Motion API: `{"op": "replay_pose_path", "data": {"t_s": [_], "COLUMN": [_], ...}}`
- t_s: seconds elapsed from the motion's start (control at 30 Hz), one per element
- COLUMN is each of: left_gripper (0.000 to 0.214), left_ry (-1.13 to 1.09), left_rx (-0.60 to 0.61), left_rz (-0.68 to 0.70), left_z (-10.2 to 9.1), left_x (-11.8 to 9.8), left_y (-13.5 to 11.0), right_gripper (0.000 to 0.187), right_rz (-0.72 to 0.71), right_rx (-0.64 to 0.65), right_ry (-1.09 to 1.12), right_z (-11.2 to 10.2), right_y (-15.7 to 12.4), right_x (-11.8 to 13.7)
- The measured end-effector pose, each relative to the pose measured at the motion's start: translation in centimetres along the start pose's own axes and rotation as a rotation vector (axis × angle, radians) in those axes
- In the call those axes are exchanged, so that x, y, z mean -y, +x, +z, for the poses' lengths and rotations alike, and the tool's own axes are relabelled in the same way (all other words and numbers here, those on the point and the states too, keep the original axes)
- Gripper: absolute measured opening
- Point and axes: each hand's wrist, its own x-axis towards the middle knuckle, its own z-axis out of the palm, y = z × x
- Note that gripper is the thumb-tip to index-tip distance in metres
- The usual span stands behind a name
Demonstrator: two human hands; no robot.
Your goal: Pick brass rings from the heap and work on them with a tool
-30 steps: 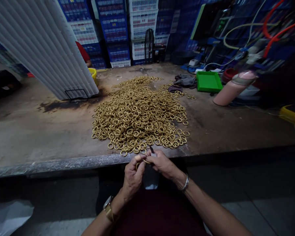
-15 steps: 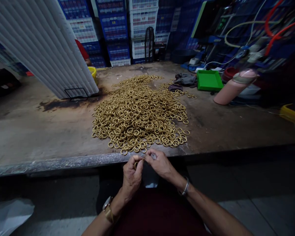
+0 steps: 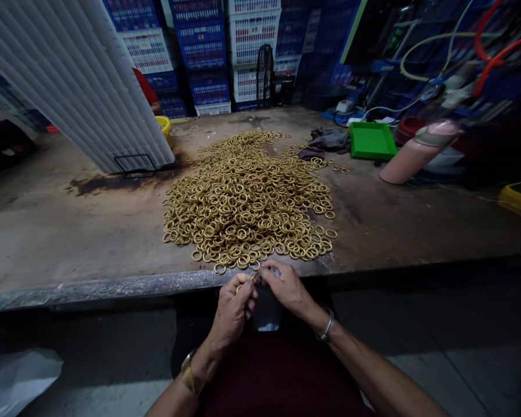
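Left hand (image 3: pixel 232 310) and right hand (image 3: pixel 287 288) pinch one ring (image 3: pixel 242 285) beside the pile (image 3: pixel 243 202).

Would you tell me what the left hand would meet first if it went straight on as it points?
Most likely the right hand: the left hand points up-right at its fingertips, with a brass ring seemingly pinched between them. Depth is unclear; beyond lies the table edge.
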Motion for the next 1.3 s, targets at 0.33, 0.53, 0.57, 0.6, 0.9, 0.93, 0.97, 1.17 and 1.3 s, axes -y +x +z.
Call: {"op": "replay_pose_path", "data": {"t_s": [0.33,0.53,0.57,0.6,0.9,0.93,0.97,1.17,1.3], "left_gripper": [0.028,0.026,0.025,0.025,0.028,0.027,0.025,0.022,0.016], "left_ry": [0.144,0.072,0.014,-0.056,-0.304,-0.311,-0.322,-0.423,-0.482], "left_rx": [-0.036,0.088,0.125,0.15,0.082,0.081,0.087,0.158,0.165], "left_rz": [0.08,0.012,-0.005,-0.022,-0.141,-0.142,-0.145,-0.191,-0.221], "left_z": [0.1,0.4,0.5,0.5,-0.2,-0.3,-0.3,-1.0,-1.2], "left_x": [-0.4,-1.0,-1.1,-1.1,-0.1,-0.1,-0.1,0.1,0.5], "left_y": [-0.3,-1.8,-2.0,-2.0,-0.7,-0.7,-0.7,-0.5,-0.1], "right_gripper": [0.015,0.019,0.019,0.019,0.023,0.025,0.026,0.022,0.017], "right_rz": [-0.198,-0.118,-0.114,-0.111,-0.081,-0.069,-0.051,0.01,0.008], "right_rx": [0.17,0.132,0.114,0.088,-0.247,-0.258,-0.264,-0.249,-0.239], "right_ry": [-0.592,-0.65,-0.65,-0.649,-0.641,-0.658,-0.682,-0.81,-0.797], "right_z": [0.1,-0.3,-0.4,-0.5,-1.4,-1.3,-1.1,-0.4,-0.6], "right_y": [-0.8,-0.5,-0.5,-0.4,2.3,2.6,2.9,3.9,4.2], "right_x": [0.1,-0.2,-0.3,-0.4,-1.0,-1.0,-1.0,-0.5,-0.4]}}
